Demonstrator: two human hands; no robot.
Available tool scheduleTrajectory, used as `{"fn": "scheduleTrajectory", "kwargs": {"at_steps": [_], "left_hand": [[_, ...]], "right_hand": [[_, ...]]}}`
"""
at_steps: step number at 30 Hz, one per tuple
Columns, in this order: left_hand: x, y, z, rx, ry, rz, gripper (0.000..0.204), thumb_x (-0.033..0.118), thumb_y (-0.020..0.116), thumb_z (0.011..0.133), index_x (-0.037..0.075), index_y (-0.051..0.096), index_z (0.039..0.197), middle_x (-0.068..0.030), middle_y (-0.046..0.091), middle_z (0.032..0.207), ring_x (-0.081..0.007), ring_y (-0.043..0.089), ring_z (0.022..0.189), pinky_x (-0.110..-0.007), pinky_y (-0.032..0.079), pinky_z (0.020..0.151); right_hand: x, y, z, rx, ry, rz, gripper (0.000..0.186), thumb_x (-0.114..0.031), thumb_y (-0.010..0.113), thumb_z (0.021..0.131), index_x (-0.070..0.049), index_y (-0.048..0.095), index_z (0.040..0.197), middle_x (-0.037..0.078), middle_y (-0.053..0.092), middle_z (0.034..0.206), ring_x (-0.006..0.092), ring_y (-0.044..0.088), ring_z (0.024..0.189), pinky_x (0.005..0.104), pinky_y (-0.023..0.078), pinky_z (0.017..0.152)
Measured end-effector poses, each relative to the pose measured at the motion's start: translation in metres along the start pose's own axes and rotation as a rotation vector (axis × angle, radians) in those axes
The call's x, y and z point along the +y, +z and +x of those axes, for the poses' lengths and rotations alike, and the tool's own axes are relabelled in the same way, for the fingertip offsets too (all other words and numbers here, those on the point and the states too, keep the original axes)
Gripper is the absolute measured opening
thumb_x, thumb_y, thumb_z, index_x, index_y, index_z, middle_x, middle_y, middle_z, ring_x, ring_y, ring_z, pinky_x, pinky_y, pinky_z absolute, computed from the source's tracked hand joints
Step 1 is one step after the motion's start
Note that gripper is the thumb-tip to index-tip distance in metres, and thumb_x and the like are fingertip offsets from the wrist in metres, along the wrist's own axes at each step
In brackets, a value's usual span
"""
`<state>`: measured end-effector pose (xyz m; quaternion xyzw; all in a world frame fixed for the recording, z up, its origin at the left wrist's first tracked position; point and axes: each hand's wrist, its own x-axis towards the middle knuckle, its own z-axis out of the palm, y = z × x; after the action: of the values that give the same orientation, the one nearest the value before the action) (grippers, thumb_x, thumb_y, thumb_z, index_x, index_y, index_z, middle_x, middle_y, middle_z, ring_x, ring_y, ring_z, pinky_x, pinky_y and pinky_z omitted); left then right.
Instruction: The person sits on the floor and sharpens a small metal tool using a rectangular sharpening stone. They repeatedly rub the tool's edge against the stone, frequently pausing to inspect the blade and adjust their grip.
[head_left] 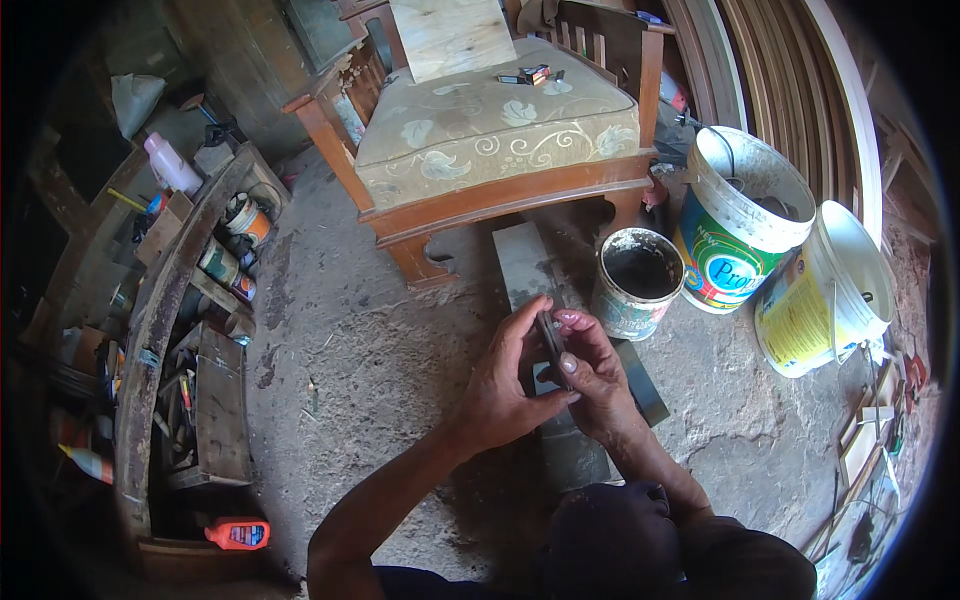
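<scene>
A rough concrete floor (380, 340), grey and stained with dark patches, fills the middle of the view. At its far end stands a wooden armchair (500, 190) with reddish-brown frame and chipped arm, its seat a cream cushion (490, 125) printed with pale flowers and scrolls; a bare plywood panel (450, 35) leans on the backrest. On the left a curved, weathered wooden rack (165, 330) holds cans, tools and bottles, with a small orange bottle (238, 533) lying at its foot. To the right, two white plastic buckets: one upright with a green and blue label (740, 225), one tipped on its side with a yellow label (820, 295). Just beside them sits a smaller round tin (637, 283), crusted with grey dried residue. A long flat grey stone slab (525, 265) lies on the floor, running from the chair toward the person.

Above that slab both hands meet. The left hand (500, 385) and the right hand (595, 375) are closed together around a small, thin dark blade-like piece (550, 345), fingers pinching it from each side, held upright just over the slab; whether it touches the slab cannot be told.
</scene>
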<state>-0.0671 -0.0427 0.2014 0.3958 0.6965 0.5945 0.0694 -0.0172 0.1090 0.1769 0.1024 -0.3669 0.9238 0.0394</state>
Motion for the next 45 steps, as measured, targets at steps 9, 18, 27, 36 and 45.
{"fn": "scheduleTrajectory", "kwargs": {"at_steps": [9,18,27,36,45], "left_hand": [[-0.003,-0.004,-0.002,-0.013,-0.002,0.066,0.101,0.004,0.082,0.077,-0.001,0.015,0.153,-0.0202,0.03,0.154,-0.0289,0.034,0.143,-0.043,0.03,0.117],[0.012,-0.007,-0.002,-0.032,0.013,0.267,0.096,0.013,0.081,0.077,-0.001,0.024,0.152,-0.0215,0.037,0.151,-0.0311,0.039,0.14,-0.042,0.034,0.115],[0.009,-0.004,-0.001,-0.05,0.045,0.365,0.095,0.017,0.081,0.076,-0.001,0.026,0.151,-0.0225,0.038,0.15,-0.0356,0.039,0.14,-0.043,0.034,0.115],[0.006,-0.002,-0.001,-0.07,0.031,0.387,0.098,0.016,0.082,0.072,0.001,0.026,0.152,-0.0215,0.038,0.15,-0.0359,0.04,0.139,-0.044,0.033,0.115],[0.001,0.0,-0.002,-0.077,0.021,0.362,0.098,0.015,0.082,0.072,0.002,0.028,0.152,-0.021,0.038,0.15,-0.0356,0.04,0.139,-0.044,0.034,0.115]], "right_hand": [[0.007,-0.007,-0.002,-0.031,-0.024,-0.062,0.058,-0.007,0.073,0.087,-0.009,0.044,0.137,0.004,0.049,0.135,0.0149,0.046,0.126,0.0342,0.038,0.107],[0.0,-0.012,-0.002,-0.077,0.003,-0.123,0.063,-0.003,0.075,0.085,-0.01,0.042,0.138,0.004,0.046,0.137,0.0169,0.049,0.124,0.0351,0.04,0.106],[0.005,-0.014,-0.003,-0.018,0.008,-0.134,0.057,-0.001,0.072,0.087,-0.01,0.043,0.134,0.004,0.048,0.135,0.0159,0.049,0.123,0.0347,0.041,0.105],[0.008,-0.012,0.0,0.071,-0.014,-0.084,0.042,-0.006,0.067,0.093,-0.008,0.046,0.13,0.003,0.056,0.122,0.0123,0.056,0.111,0.0309,0.045,0.099],[0.013,-0.016,-0.002,0.104,-0.017,-0.111,0.04,-0.005,0.068,0.093,-0.007,0.048,0.128,0.002,0.056,0.121,0.0094,0.057,0.106,0.0283,0.047,0.094]]}}
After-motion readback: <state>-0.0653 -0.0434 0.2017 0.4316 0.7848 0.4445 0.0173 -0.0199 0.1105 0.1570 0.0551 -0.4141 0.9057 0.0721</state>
